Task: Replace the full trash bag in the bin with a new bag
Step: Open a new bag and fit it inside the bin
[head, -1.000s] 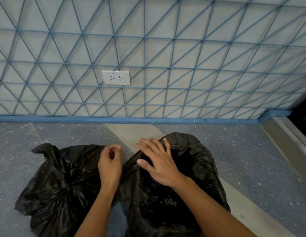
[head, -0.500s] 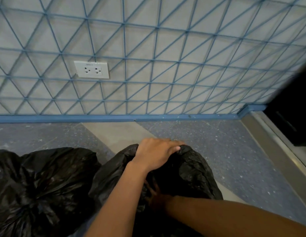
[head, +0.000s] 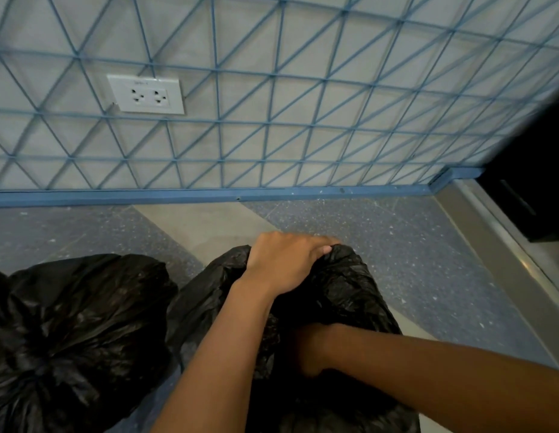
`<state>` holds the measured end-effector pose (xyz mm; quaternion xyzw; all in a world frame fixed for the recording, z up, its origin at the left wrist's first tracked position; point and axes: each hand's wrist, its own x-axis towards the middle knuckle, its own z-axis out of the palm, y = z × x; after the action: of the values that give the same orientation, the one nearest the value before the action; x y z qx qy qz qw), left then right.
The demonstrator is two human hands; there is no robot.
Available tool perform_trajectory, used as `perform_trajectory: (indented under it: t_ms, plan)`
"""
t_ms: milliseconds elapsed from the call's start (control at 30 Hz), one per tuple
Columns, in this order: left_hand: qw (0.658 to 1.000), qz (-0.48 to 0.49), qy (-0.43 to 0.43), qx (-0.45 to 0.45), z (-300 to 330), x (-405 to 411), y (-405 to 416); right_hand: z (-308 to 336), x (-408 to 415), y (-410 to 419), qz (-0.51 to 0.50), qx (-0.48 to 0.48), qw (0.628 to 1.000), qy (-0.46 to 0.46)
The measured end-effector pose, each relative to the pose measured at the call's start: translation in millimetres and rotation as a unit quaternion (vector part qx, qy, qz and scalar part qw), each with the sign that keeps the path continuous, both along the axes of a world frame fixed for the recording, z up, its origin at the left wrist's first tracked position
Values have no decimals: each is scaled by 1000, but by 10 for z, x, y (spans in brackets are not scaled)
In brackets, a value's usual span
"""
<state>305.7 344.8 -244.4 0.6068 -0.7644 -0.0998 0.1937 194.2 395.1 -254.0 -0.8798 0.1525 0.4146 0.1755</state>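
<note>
A black trash bag drapes over the bin at the bottom centre; the bin itself is hidden under the plastic. My left hand lies over the bag's far rim with its fingers curled down on the plastic. My right hand reaches across low inside the bag's opening; its fingers are hidden in the dark folds. A second black bag, bulging and gathered at its top, sits on the floor to the left, touching the first one.
A grey wall with a blue diagonal grid and a white double socket rises straight ahead above a blue skirting. Speckled grey floor lies around the bags. A metal threshold and a dark opening are at the right.
My left hand has crossed from the left side to the bag's far rim and closed on it. My right hand has dropped down inside the bag. The view has shifted right and lower.
</note>
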Motion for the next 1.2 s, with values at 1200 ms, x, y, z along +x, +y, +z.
perform_trajectory:
  t_ms: [1200]
  plan:
    - [984,155,88,3,349,536,630,61,-147,-106,8,-178,982,-71]
